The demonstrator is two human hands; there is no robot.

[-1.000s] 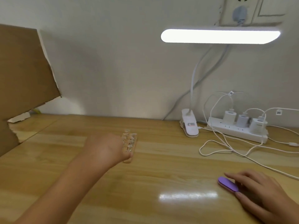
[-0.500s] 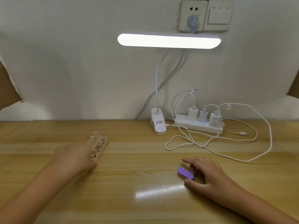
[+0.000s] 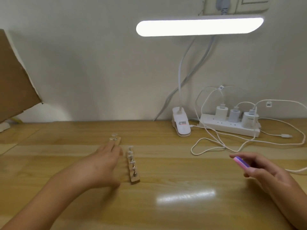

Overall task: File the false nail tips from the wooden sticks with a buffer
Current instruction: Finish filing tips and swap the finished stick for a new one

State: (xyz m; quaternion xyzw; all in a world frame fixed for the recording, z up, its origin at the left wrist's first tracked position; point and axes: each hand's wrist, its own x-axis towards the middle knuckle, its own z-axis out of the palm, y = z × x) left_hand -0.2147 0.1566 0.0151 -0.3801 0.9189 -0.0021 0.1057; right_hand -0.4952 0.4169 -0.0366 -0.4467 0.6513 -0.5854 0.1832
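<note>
The purple-pink oblong buffer (image 3: 241, 161) has been lifted off the bench (image 3: 182, 163), pinched in the right grip (image 3: 265, 171); the nail-tipped wooden sticks (image 3: 132, 165) have been parted beside the flat, unclenched left grip (image 3: 103, 165), readying filing.

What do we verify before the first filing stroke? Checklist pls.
1. Buffer held: ok. The right hand pinches the buffer, lifted off the table.
2. Stick held: cannot tell. The left hand lies over the far stick; any grip is hidden.
3. Nail tips present: ok. The near stick, flat on the table beside the left hand, carries nail tips on its pegs.
4. Buffer at a tip: not ok. It is well to the right of both sticks.
5. Light: ok. The lamp is on.
</note>
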